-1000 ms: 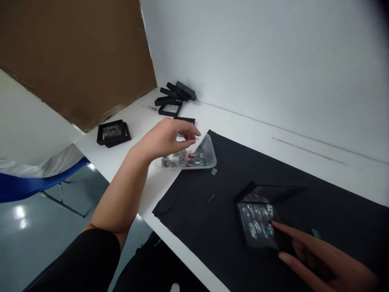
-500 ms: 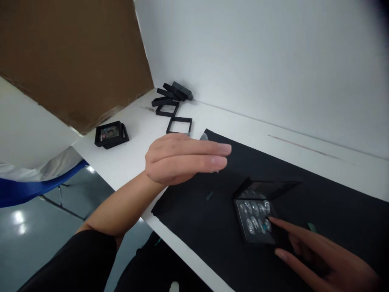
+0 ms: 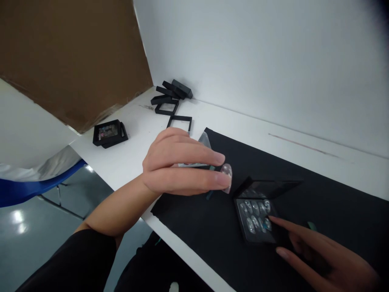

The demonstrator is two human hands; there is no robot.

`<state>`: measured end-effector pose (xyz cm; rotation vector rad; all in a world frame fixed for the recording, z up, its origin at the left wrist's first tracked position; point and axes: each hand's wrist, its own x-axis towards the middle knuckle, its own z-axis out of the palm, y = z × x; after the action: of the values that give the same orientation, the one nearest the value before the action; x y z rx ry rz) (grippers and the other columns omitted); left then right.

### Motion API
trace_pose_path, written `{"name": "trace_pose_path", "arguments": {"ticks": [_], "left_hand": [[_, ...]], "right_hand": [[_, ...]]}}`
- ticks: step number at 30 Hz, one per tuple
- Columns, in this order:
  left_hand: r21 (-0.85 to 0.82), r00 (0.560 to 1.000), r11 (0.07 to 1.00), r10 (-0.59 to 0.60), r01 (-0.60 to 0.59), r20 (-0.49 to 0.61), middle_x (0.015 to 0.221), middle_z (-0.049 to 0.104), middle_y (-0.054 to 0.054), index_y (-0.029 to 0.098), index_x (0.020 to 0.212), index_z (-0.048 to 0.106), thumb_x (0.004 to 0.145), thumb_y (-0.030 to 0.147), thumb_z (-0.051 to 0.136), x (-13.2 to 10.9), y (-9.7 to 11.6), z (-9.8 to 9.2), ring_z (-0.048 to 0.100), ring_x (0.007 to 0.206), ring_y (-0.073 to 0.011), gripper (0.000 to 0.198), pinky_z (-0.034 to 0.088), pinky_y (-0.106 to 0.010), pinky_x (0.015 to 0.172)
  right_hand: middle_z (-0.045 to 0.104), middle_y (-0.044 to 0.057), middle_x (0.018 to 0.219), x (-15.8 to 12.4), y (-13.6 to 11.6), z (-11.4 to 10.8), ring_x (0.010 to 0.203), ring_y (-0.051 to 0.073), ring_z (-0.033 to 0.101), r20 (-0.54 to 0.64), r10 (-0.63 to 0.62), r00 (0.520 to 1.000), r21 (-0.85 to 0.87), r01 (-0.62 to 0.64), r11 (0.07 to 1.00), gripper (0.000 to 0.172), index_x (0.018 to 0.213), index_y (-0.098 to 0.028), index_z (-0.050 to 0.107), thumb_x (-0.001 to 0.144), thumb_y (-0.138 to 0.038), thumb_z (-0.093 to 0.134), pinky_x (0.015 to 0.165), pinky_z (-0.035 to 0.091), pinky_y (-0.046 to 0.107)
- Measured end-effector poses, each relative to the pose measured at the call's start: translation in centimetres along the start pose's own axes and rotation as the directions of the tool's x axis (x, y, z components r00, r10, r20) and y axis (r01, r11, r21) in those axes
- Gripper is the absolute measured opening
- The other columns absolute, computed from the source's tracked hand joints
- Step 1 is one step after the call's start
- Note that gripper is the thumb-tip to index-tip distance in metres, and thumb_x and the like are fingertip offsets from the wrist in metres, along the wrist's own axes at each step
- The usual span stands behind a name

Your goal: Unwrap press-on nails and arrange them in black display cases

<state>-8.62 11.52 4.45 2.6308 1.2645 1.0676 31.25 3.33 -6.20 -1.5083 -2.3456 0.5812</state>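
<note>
My left hand [image 3: 179,164] is raised over the near left part of the black mat [image 3: 194,219], its fingers closed on a shiny clear press-on nail [image 3: 226,178] at the fingertips. To its right an open black case [image 3: 242,227] lies on the mat, with its lid [image 3: 270,188] tilted up. Several clear, silvery press-on nails [image 3: 254,208] sit inside in two rows. My right hand [image 3: 322,251] is beside the case with index finger and thumb apart. Its index fingertip touches a nail with a teal spot [image 3: 267,224]; the thumb is near the case's corner.
Several black frame boxes [image 3: 174,91] are heaped against the wall. Two stacked black boxes [image 3: 109,134] are on the white table [image 3: 139,142] at left, the upper one with small decorated pieces. A clear plastic piece [image 3: 205,139] lies partly behind my left hand.
My left hand has turned and lowered slightly, with its fingers parting so that the press-on nail shows at the tips. My right hand and the case have stayed almost still.
</note>
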Motion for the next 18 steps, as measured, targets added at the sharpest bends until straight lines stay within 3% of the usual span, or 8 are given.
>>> {"name": "trace_pose_path", "arguments": {"ticks": [3,5,8,10,14,17,18], "left_hand": [[-0.006,0.999,1.000,0.031,-0.031,0.007,0.060,0.063,0.002,0.038,0.075,0.070,0.082,0.076,0.062,0.0,-0.1,0.0,0.068,0.063,-0.0191,0.039,0.063,-0.040,0.073],[-0.052,0.991,0.991,0.120,-0.124,-0.064,0.058,0.060,0.003,0.040,0.077,0.070,0.088,0.071,0.059,-0.1,0.0,-0.3,0.064,0.058,-0.0173,0.034,0.061,-0.037,0.066],[-0.104,0.931,0.943,0.289,-0.317,-0.222,0.054,0.056,0.005,0.042,0.082,0.070,0.095,0.056,0.057,-0.2,0.3,-1.0,0.060,0.052,-0.0144,0.024,0.059,-0.032,0.058],[-0.084,0.889,0.922,0.335,-0.378,-0.313,0.050,0.053,0.005,0.042,0.081,0.070,0.098,0.052,0.052,-0.1,0.3,-1.3,0.058,0.048,-0.0133,0.027,0.056,-0.029,0.054],[0.056,0.871,0.969,0.240,-0.240,-0.428,0.050,0.055,0.002,0.034,0.077,0.069,0.099,0.063,0.034,0.4,-0.6,-1.6,0.055,0.044,-0.0140,0.050,0.054,-0.031,0.050],[0.101,0.814,0.987,0.157,-0.121,-0.559,0.057,0.063,0.000,0.030,0.077,0.066,0.098,0.053,0.045,0.8,-1.5,-2.1,0.057,0.050,-0.0144,0.038,0.053,-0.033,0.054],[0.100,0.819,0.992,0.123,-0.080,-0.561,0.061,0.066,0.000,0.029,0.078,0.066,0.098,0.046,0.050,0.8,-1.8,-2.3,0.059,0.054,-0.0144,0.031,0.053,-0.033,0.056]], "right_hand": [[0.068,0.000,0.076,-0.2,0.2,0.1,0.058,0.023,0.068,0.005,0.014,1.000,-0.001,-0.014,1.000,0.052,0.134,-0.044,0.065,0.084,-0.057,0.066,0.050,0.059,0.033],[0.067,-0.001,0.075,-0.2,0.1,0.1,0.056,0.021,0.066,0.009,0.016,1.000,-0.006,-0.016,1.000,0.052,0.135,-0.044,0.065,0.084,-0.057,0.066,0.049,0.058,0.031],[0.067,-0.002,0.073,0.0,-0.3,0.0,0.054,0.019,0.065,0.022,0.024,0.999,0.000,-0.024,1.000,0.052,0.133,-0.042,0.067,0.083,-0.057,0.068,0.047,0.056,0.028],[0.067,-0.002,0.074,0.1,-0.6,-0.1,0.054,0.018,0.065,0.035,0.031,0.999,0.008,-0.031,0.999,0.052,0.133,-0.041,0.068,0.083,-0.058,0.068,0.047,0.056,0.027],[0.068,-0.002,0.074,0.1,-0.4,-0.2,0.054,0.018,0.065,0.033,0.050,0.998,0.010,-0.050,0.999,0.052,0.132,-0.039,0.069,0.084,-0.060,0.067,0.047,0.056,0.027],[0.067,-0.002,0.074,0.1,-0.3,-0.1,0.054,0.019,0.065,0.016,0.048,0.999,0.012,-0.049,0.999,0.051,0.131,-0.042,0.069,0.083,-0.060,0.067,0.047,0.056,0.028],[0.067,-0.002,0.073,0.1,-0.5,-0.1,0.055,0.019,0.065,-0.005,0.059,0.998,0.012,-0.059,0.998,0.051,0.129,-0.044,0.070,0.081,-0.061,0.067,0.047,0.057,0.029]]}}
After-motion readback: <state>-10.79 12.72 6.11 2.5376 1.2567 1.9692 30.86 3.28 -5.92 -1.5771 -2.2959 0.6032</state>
